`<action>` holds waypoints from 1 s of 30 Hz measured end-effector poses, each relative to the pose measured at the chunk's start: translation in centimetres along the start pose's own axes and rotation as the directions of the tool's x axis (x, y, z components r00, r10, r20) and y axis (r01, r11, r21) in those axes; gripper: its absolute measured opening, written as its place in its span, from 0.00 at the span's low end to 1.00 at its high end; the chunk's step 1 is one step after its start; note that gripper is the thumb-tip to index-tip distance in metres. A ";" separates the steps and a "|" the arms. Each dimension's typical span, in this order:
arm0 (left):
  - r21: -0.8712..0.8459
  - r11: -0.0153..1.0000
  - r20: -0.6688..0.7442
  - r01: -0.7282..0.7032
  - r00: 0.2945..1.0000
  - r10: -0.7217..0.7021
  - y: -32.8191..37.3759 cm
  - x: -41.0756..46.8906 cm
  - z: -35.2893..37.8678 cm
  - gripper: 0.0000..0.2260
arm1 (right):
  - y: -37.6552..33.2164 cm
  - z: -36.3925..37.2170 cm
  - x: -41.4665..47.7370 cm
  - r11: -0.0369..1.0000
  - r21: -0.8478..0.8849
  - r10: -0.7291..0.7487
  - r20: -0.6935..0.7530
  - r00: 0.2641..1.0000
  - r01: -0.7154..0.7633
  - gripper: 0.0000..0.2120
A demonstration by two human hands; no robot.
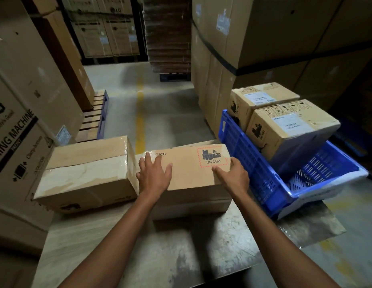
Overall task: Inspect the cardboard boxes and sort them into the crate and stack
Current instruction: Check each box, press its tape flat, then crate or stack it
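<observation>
Single wide-angle view from the person's head, facing forward and down, close above the pale worn counter [181,256]; grey concrete aisle floor [166,113] recedes beyond.

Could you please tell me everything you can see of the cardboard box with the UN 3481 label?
The brown cardboard box with the red-dashed UN 3481 battery label lies flat and closed on a plain cardboard box, between a taped cardboard box and a blue plastic crate. The left hand lies flat on its top; the right hand holds its right end, thumb on top.
</observation>
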State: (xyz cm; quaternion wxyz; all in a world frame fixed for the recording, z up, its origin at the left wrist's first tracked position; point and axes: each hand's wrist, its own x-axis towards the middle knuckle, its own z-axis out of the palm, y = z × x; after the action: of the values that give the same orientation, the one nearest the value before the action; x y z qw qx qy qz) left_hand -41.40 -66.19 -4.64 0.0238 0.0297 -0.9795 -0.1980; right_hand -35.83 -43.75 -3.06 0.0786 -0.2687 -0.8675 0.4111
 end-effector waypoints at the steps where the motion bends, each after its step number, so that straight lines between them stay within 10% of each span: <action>1: -0.044 0.999 -0.026 0.021 0.999 -0.022 -0.1 -0.1 -0.2 0.25 | -0.5 -0.3 0.1 1.000 0.015 -0.014 -0.003 1.000 0.014 0.20; 14: -0.411 0.855 -0.106 0.316 0.915 -0.390 -4.8 -6.0 2.5 0.33 | -10.4 1.0 -0.1 0.885 0.074 -0.461 0.002 0.887 0.460 0.21; 21: -0.724 0.690 -0.190 0.019 0.956 -0.225 -5.1 -1.2 -6.2 0.17 | -10.8 2.8 -2.4 0.699 0.301 -0.661 -0.074 0.747 0.648 0.14; 25: -0.889 0.192 0.421 0.415 0.907 -0.012 -2.1 0.3 -12.0 0.22 | -10.1 3.4 -4.1 0.793 0.464 -0.449 0.006 0.894 0.395 0.17; 30: -0.902 0.099 0.427 0.420 0.901 0.075 -1.3 0.2 -11.0 0.17 | -9.9 1.8 -4.2 0.695 0.719 -0.228 0.246 0.942 -0.020 0.14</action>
State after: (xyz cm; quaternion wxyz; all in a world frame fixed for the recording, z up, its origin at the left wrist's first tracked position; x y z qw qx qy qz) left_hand -40.87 -71.67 4.97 -0.1706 0.0862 -0.5725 -0.7973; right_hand -36.92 -52.36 3.61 0.0595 -0.0975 -0.6558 0.7463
